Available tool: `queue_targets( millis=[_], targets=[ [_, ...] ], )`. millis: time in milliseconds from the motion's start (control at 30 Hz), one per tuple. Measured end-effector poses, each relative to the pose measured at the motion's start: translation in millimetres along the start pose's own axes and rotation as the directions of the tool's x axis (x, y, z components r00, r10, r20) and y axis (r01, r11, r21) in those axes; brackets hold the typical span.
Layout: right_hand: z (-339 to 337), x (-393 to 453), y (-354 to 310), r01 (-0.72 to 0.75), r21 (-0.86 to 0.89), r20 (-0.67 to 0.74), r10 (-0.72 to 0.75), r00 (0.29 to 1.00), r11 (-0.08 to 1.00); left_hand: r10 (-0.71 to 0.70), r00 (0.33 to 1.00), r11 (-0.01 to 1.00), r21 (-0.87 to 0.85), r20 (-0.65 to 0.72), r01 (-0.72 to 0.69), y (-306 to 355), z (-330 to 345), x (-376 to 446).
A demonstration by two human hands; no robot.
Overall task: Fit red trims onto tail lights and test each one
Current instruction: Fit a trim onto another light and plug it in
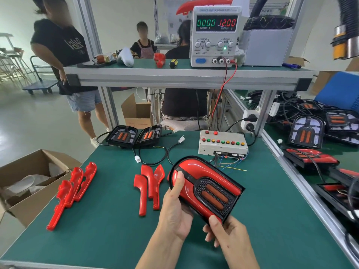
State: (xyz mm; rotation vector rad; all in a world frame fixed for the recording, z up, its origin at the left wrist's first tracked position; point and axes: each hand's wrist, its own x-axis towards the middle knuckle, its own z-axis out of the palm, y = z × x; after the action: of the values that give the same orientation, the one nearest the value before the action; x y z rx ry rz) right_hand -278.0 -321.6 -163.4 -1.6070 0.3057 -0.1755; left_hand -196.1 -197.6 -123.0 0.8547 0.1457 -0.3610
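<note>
While we've got the black-framed tail light with its glossy red trim [206, 188] held up just above the green-matted counter [108, 230], both hands are wrapped round it. Our left hand [174, 212] grips its rounded left end, thumb pressed flat on the red trim. Our right hand [227, 233] pinches its near corner, thumb on the red edge, fingers curled underneath.

Everything else, going off that tail light: just left of it lie three loose red plastic trim pieces [149, 186], and further left a stack of longer red trims [71, 193], beside an open cardboard box [29, 183]. Behind it sits a grey test box with coloured buttons [223, 144], wires trailing out. Further back on the left are two black untrimmed tail lights [134, 135]. Up on the shelf behind, the bench power supply [215, 35] reads 0.000 and 12.00.
</note>
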Motion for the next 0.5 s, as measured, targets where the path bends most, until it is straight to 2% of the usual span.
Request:
queue_targets(
  millis=[133,367,500],
  targets=[
    [-2.3,-0.5,1.2,-0.003,-0.058,-0.053,0.000,0.999,0.998,-0.004,1.000,1.000,0.009,0.001,0.004,-5.2,5.0,-1.7],
    [-2.3,0.0,-2.7,-0.001,-0.123,-0.030,-0.003,1.000,0.992,0.040,0.998,0.999,0.038,-0.057,-0.038,-3.9,5.2,-2.4],
    [-2.3,-0.1,-1.3,-0.003,-0.111,-0.050,-0.003,0.999,0.994,0.071,0.997,0.996,0.057,0.007,-0.072,-3.8,5.4,-1.1]
  ],
)
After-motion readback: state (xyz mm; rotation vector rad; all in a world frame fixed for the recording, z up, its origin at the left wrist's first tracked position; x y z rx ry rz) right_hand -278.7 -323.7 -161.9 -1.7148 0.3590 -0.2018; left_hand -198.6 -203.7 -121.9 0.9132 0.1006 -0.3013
